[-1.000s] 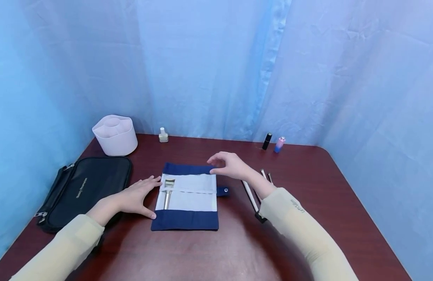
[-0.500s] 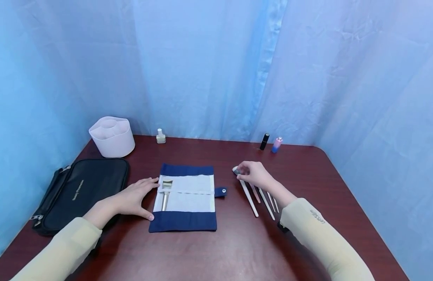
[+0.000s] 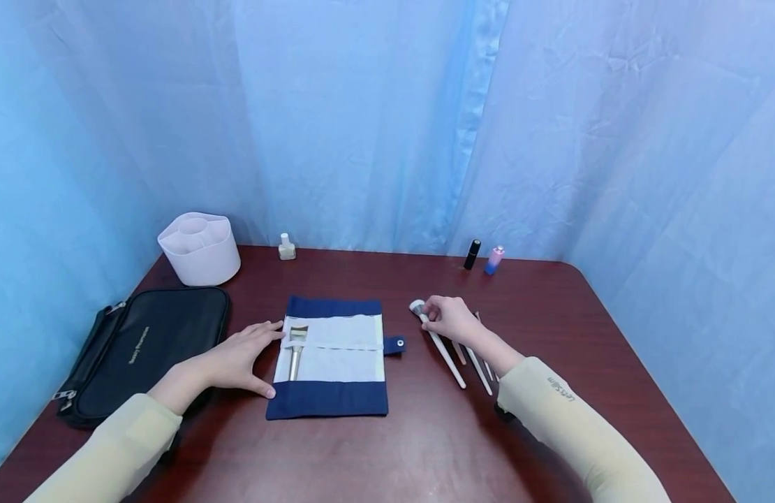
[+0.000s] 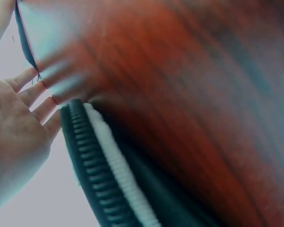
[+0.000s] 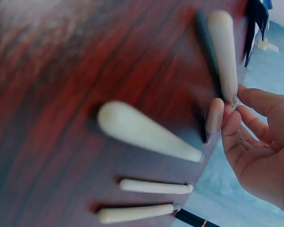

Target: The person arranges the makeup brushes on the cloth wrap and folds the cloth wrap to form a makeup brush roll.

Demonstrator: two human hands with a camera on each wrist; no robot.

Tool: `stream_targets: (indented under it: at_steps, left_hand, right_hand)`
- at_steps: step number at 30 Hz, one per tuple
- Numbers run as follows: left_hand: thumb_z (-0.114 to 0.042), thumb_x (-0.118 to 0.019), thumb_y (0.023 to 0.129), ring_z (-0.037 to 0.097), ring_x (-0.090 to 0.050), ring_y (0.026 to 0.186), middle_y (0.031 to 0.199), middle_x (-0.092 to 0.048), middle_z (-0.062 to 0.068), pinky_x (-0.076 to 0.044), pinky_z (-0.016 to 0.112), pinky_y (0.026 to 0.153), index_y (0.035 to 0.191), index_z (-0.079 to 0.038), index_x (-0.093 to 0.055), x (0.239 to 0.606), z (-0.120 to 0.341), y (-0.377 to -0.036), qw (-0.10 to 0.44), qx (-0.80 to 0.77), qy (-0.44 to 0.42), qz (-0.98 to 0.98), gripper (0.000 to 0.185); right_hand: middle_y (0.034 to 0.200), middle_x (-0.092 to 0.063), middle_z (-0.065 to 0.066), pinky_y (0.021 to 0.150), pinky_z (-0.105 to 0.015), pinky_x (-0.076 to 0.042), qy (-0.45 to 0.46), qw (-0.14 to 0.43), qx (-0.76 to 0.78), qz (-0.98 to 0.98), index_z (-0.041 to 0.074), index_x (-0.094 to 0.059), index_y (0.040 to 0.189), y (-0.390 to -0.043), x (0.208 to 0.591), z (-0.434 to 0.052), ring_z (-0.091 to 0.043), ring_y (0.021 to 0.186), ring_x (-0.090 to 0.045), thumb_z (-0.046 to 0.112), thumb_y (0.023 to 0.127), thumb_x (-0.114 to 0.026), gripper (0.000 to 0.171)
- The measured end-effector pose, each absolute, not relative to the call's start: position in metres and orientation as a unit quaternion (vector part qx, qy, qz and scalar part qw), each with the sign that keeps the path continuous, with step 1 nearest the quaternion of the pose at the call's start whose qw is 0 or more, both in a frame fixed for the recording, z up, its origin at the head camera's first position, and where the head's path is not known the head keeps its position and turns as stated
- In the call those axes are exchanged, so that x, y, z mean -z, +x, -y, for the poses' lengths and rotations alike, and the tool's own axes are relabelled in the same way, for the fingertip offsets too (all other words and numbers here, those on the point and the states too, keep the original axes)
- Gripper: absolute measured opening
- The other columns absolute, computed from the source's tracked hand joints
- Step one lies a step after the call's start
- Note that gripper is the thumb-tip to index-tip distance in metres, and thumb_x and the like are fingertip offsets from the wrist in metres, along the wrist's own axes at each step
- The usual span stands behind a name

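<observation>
The table [image 3: 425, 447] carries, from largest to smallest, a black zip pouch [image 3: 142, 346] at the left, a blue-and-white brush roll [image 3: 337, 388] opened flat at the centre, a white divided holder [image 3: 199, 251] at the far left corner, and a row of loose white-handled brushes [image 3: 453, 367] lying to the right of the roll. One metal-handled brush [image 3: 295, 353] already sits in the leftmost slot of the roll; the remaining slots appear unfilled, so the loading is judged to be at an early stage, with several brushes left on the table. The left hand [image 3: 239, 356] lies flat with straight fingers against the roll's left edge, its grip wide and holding nothing. The right hand [image 3: 450, 320] has its grip narrow, fingers pinching the largest loose brush [image 3: 439, 344] just below its bristle head; this brush rests on the table. Three small bottles [image 3: 482, 257] stand along the far edge.
</observation>
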State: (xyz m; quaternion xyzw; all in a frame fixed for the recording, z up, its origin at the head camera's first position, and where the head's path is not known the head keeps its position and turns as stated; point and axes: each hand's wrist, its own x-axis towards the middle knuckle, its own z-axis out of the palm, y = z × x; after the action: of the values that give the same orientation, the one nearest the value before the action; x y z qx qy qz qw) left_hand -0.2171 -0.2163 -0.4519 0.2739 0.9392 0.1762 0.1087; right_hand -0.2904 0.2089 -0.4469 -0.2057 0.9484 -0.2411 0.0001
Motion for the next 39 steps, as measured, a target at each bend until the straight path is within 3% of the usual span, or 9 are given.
stream_targets:
  at_steps: [14, 29, 39]
  left_hand:
    - [-0.065, -0.076, 0.062, 0.039, -0.022, 0.14, 0.154, -0.026, 0.014, -0.024, 0.061, 0.107, 0.143, -0.004, -0.037, 0.458, 0.217, -0.221, 0.109, -0.171, 0.275, -0.94, 0.109]
    - [-0.065, -0.076, 0.062, 0.038, -0.021, 0.14, 0.154, -0.025, 0.014, -0.025, 0.062, 0.106, 0.144, -0.005, -0.035, 0.455, 0.217, -0.223, 0.119, -0.168, 0.274, -0.939, 0.109]
    - [-0.064, -0.076, 0.064, 0.041, -0.022, 0.139, 0.154, -0.025, 0.017, -0.024, 0.063, 0.106, 0.143, -0.002, -0.035, 0.452, 0.217, -0.221, 0.118, -0.168, 0.28, -0.938, 0.109]
  right_hand:
    - [0.075, -0.063, 0.002, 0.061, -0.026, -0.049, -0.184, 0.014, 0.26, -0.948, 0.011, -0.062, 0.096, -0.292, 0.444, -0.196, -0.011, 0.068, -0.057, 0.01, 0.079, -0.073, 0.02]
    - [0.092, -0.066, -0.008, 0.062, -0.03, -0.055, -0.146, 0.048, 0.426, -0.891, 0.007, -0.056, 0.126, -0.288, 0.392, -0.166, -0.016, 0.074, -0.065, 0.015, 0.082, -0.066, 0.046]
    - [0.098, -0.065, -0.009, 0.071, -0.032, -0.056, -0.167, 0.055, 0.5, -0.848, 0.007, -0.062, 0.114, -0.297, 0.366, -0.132, -0.021, 0.085, -0.065, 0.02, 0.088, -0.065, 0.029]
